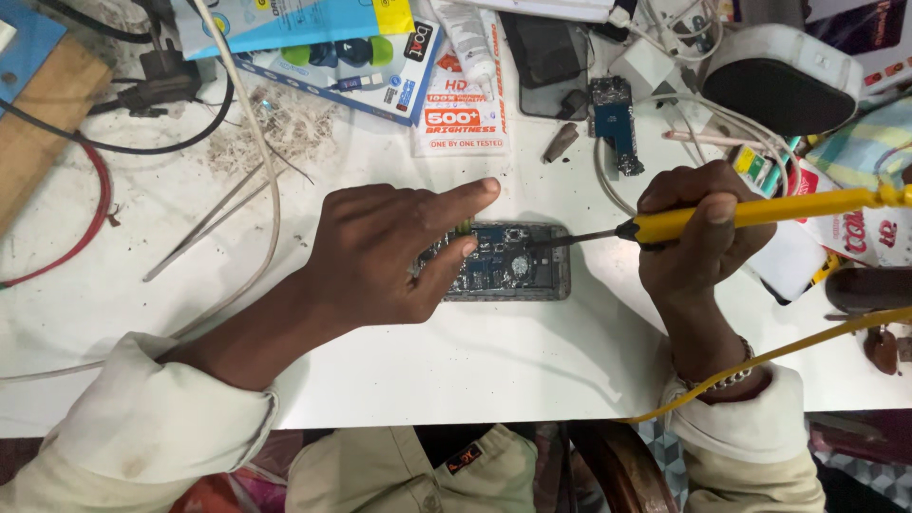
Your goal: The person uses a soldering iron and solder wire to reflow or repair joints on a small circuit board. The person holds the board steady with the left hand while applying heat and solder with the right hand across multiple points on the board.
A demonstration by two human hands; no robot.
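The opened phone (508, 263) lies flat near the middle of the white table (475, 361), its circuit side up and its long axis running left to right. The left hand (385, 252) rests over the phone's left end: the index finger extends straight toward the upper right, while the thumb and remaining fingers press down on the board, holding the phone in place (a small yellow-green part shows between the fingers; what it is cannot be told). The right hand (698, 233) is closed in a fist-like grip around the yellow handle of the soldering iron (750, 214), thumb on top. The iron's dark tip points left and meets the phone's upper right area. A yellow cord (760, 366) runs from the right edge toward the person's right wrist. A small blue circuit board (616, 119) lies beyond the phone, well apart, beside a white cable (608, 180).
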